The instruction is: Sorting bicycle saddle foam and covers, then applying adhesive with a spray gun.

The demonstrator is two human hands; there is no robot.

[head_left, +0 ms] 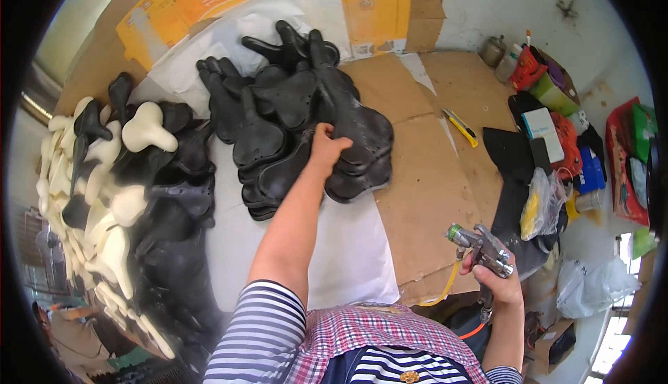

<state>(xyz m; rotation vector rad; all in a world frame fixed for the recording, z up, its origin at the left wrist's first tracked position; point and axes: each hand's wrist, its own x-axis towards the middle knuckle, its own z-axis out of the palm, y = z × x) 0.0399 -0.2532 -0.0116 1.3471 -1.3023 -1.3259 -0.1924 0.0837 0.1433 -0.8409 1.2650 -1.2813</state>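
Note:
My left hand reaches into the stacks of black saddle-shaped pads. Its thumb lies on the upper black bicycle saddle of the right stack, with the fingers bent at that saddle's left edge, their tips partly hidden. Another stack of black saddles stands just left of the hand, noses pointing away from me. My right hand grips a metal spray gun with a green ring, held over the table's near right side. A yellow hose and an orange hose show beside the gun.
Cream saddle shapes pile up at the left, next to more black ones. A yellow cutter knife lies on the brown cardboard. White paper sits under the stacks. Bags, boxes and a metal bottle crowd the right wall.

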